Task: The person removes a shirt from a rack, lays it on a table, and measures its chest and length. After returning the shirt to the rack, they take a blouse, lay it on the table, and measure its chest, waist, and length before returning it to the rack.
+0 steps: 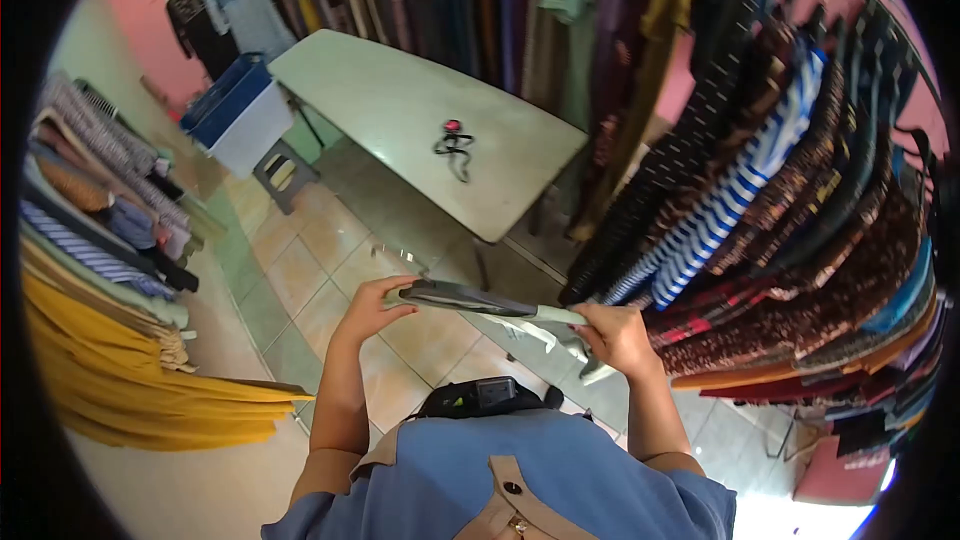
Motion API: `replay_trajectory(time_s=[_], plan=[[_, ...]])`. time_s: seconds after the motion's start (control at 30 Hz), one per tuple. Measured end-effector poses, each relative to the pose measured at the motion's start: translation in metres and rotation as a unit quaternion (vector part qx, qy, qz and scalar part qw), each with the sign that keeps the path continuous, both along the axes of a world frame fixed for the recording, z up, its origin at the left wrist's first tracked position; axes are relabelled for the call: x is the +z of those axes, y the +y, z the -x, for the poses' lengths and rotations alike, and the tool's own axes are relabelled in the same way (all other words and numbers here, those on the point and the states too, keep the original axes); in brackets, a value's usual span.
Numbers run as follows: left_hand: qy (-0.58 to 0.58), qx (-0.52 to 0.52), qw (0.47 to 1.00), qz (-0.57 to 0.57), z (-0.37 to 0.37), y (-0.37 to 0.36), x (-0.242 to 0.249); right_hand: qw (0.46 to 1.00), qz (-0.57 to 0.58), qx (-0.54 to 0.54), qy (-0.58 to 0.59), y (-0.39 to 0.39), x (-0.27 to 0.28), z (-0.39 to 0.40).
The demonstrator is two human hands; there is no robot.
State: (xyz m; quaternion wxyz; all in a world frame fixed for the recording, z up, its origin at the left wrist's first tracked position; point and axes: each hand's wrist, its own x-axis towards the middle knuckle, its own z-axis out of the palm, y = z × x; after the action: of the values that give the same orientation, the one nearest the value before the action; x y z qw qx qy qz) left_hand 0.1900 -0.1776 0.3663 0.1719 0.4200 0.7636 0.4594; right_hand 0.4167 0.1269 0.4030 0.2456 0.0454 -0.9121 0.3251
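I hold a racket-shaped thing (470, 298) with a dark grey flat head and a pale handle, seen almost edge-on in front of my waist. My left hand (377, 308) has the end of the grey head between thumb and fingers. My right hand (615, 337) is wrapped round the pale handle at the other end. Below the thing, a black belt bag (490, 397) sits at my waist, over my blue top.
A pale table (380, 105) stands ahead, with a small black tangled item with a pink part (452, 145) on it. A blue and white bin (235, 110) and a grey stool (283, 175) stand left. Clothes racks (745, 210) crowd the right, back and left sides.
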Motion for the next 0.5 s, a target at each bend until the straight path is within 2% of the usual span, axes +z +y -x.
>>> replay_trajectory(time_s=[0.07,0.1,0.17,0.27,0.3,0.4,0.43,0.5], plan=[[0.044,0.156,0.986,0.043,0.018,-0.065,-0.006,1.000,0.025,0.016,-0.008,-0.023,0.014,0.038],[0.047,0.169,0.984,0.040,0.028,-0.101,-0.019,0.999,0.027,0.019,0.009,-0.033,0.016,0.057],[-0.046,0.272,0.961,0.003,0.045,-0.169,-0.050,0.999,0.045,0.009,-0.006,-0.052,0.025,0.091],[-0.098,0.356,0.929,-0.024,0.062,-0.233,-0.058,0.995,0.099,-0.026,-0.001,-0.079,0.032,0.139],[-0.144,0.371,0.912,-0.103,0.070,-0.244,-0.058,0.994,0.104,-0.033,0.006,-0.086,0.033,0.153],[-0.118,0.395,0.904,-0.118,0.109,-0.277,-0.048,0.988,0.143,-0.057,0.017,-0.105,0.032,0.191],[-0.065,0.390,0.914,-0.092,0.126,-0.288,-0.046,0.988,0.139,-0.065,0.015,-0.109,0.034,0.203],[-0.083,0.399,0.909,-0.084,0.159,-0.306,-0.038,0.986,0.135,-0.093,0.007,-0.109,0.036,0.225]])
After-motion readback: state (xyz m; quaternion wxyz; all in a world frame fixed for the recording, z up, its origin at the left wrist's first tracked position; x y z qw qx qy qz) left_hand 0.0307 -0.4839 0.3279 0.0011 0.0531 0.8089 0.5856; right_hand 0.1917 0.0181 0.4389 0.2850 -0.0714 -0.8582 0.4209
